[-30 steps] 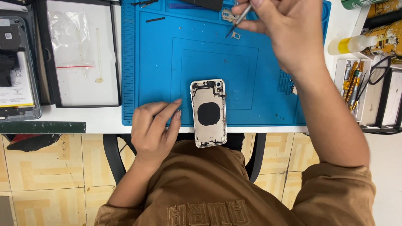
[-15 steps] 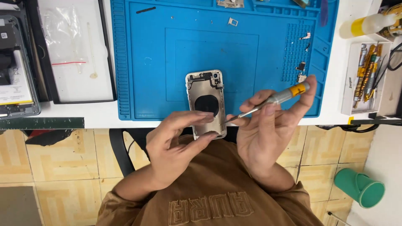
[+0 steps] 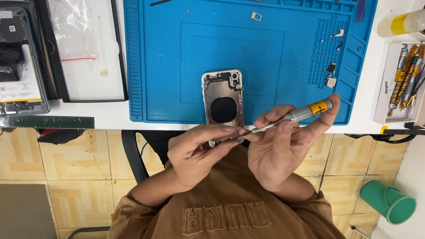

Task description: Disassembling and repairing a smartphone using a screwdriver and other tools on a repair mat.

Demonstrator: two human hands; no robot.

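An opened phone housing (image 3: 222, 99) with a dark round coil lies on the blue work mat (image 3: 168, 66), its lower end over the table's front edge. My right hand (image 3: 279, 150) holds a small screwdriver (image 3: 295, 116) with a silver shaft and a yellow band, tip pointing left. My left hand (image 3: 199, 152) pinches at that tip with thumb and forefinger, just below the housing. Whether something tiny sits between those fingers I cannot tell.
Small loose parts (image 3: 331, 68) and a card tray (image 3: 255, 16) lie on the mat. A box of screwdrivers (image 3: 400, 82) stands right, a clear tray (image 3: 86, 48) and a dismantled phone (image 3: 20, 62) left. A green cup (image 3: 389, 202) lies on the tiled floor.
A second ago my right hand was at the far edge of the mat and my left lay flat beside the housing. Both have come together at the near edge, left fingers on the screwdriver tip.
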